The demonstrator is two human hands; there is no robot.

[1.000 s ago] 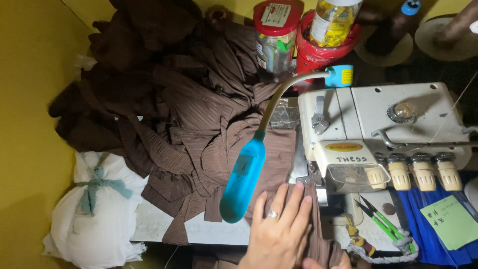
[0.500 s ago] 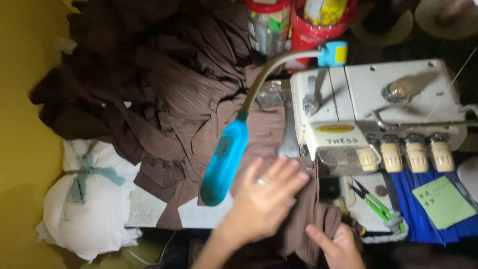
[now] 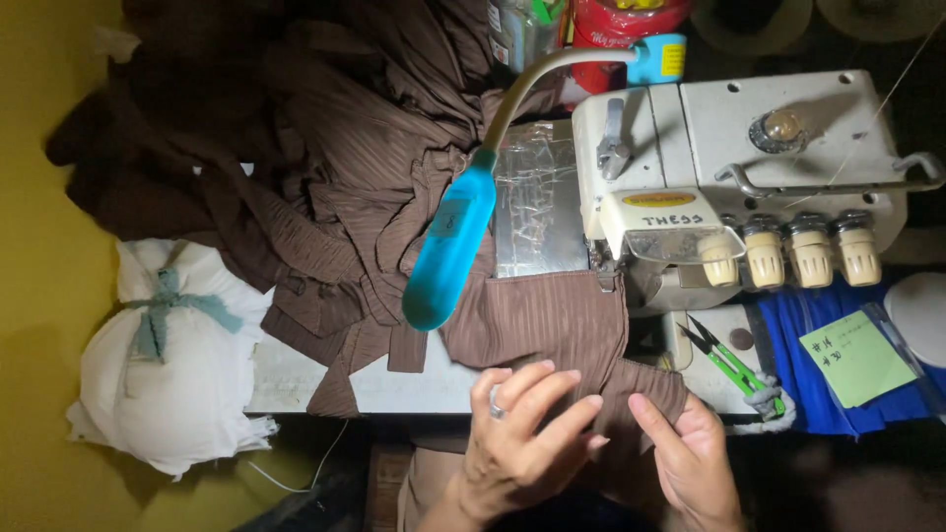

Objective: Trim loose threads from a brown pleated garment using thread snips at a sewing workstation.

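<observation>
A single head-worn camera looks almost straight down from above the sewing station, close over the work. The white overlock sewing machine [image 3: 739, 187] fills the upper right, the tabletop [image 3: 296, 379] edge crosses the lower middle, and the person's own hands enter from the bottom edge. A yellow wall [image 3: 39, 296] runs down the left side.

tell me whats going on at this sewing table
A person sits at a white sewing machine with both hands on a piece of brown ribbed fabric. The left hand lies flat on the fabric with fingers spread; the right hand pinches its edge near the table's front. The fabric's far end sits at the machine's needle area. A blue lamp hangs over it, more brown fabric is piled behind, and green snips lie to the right.
</observation>
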